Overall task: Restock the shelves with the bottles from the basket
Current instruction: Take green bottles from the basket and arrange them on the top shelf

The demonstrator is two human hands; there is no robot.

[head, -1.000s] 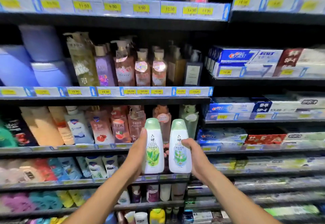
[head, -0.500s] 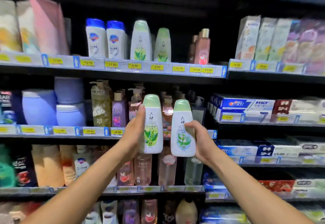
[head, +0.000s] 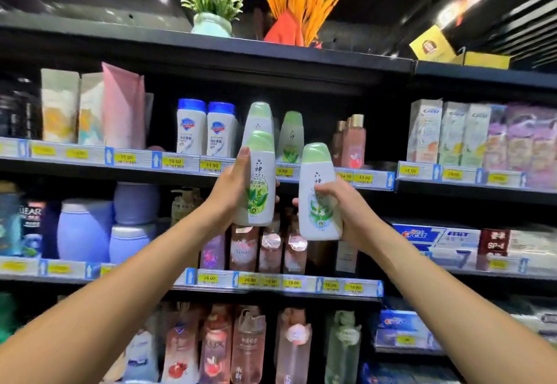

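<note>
— We are standing before dark store shelving, its rows crowding with toiletries above yellow price tags.

— Our left hand point(head: 238, 184) is wrapping fingers and thumb round one white bottle point(head: 259, 190), and our right hand point(head: 346, 202) is gripping a second bottle point(head: 319, 202) the same way.

— Both are hanging upright in the air, just in front of the upper shelf point(head: 180, 162), neither one resting on it yet.

— So we are judging the job partway through. Two matching bottles point(head: 291, 133) are already standing up there and these two are waiting to join them. The basket is lying out of view, so we are not counting what remains.

— The bottles are looking like smooth, glossy plastic: flattened ovals with rounded shoulders, pale green domed caps and leaf-printed labels.

— Just left of them, the blue-capped bottles point(head: 191, 127) are showing the same slick finish.
</note>
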